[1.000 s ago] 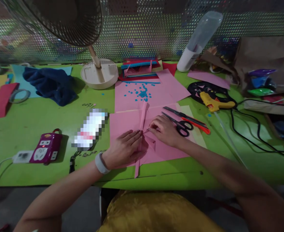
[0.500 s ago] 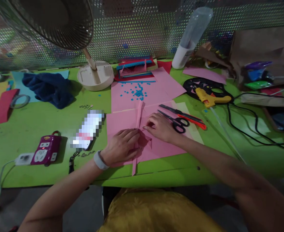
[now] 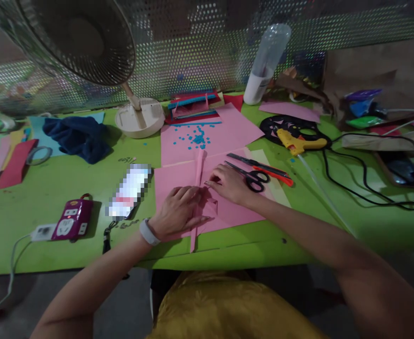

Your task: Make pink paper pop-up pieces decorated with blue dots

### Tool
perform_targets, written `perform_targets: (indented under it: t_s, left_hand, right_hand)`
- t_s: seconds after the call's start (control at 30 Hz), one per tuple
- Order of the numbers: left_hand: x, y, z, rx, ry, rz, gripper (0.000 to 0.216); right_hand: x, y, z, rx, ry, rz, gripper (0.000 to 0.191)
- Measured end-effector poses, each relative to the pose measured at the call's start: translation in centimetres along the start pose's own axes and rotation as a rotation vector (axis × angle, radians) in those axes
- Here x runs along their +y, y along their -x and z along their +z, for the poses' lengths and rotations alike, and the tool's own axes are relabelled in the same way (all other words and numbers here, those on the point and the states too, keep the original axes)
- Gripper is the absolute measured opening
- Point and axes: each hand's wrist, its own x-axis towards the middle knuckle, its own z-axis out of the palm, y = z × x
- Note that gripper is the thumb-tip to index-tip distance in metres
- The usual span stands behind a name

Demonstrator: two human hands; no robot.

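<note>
The left hand [image 3: 179,209] lies flat, fingers extended, across a folded pink paper strip [image 3: 199,167] on pink sheets [image 3: 237,215]; just beside it the right hand [image 3: 227,183] is curled near the strip, its fingertips too small to tell whether closed on anything; scissors [image 3: 248,175] and an orange-and-black cutter [image 3: 259,168] lie to the right; blue scraps [image 3: 199,139] scatter beyond; a phone [image 3: 129,192] rests left on the green desk [image 3: 97,254].
</note>
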Motion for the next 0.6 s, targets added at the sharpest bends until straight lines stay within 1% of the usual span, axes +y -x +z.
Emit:
perform_targets:
  t_s: [0.2, 0.4, 0.6]
  left_hand:
    - [0.01, 0.10, 0.08, -0.029, 0.002, -0.001, 0.060]
    - [-0.08, 0.08, 0.49, 0.018, 0.005, 0.000, 0.063]
    - [-0.07, -0.02, 0.37, 0.021, 0.015, -0.004, 0.061]
  right_hand:
    - [0.13, -0.07, 0.37, 0.039, 0.006, -0.004, 0.015]
    - [0.41, -0.06, 0.61, 0.056, 0.005, -0.021, 0.014]
    - [0.64, -0.05, 0.66, 0.056, -0.013, -0.047, 0.013]
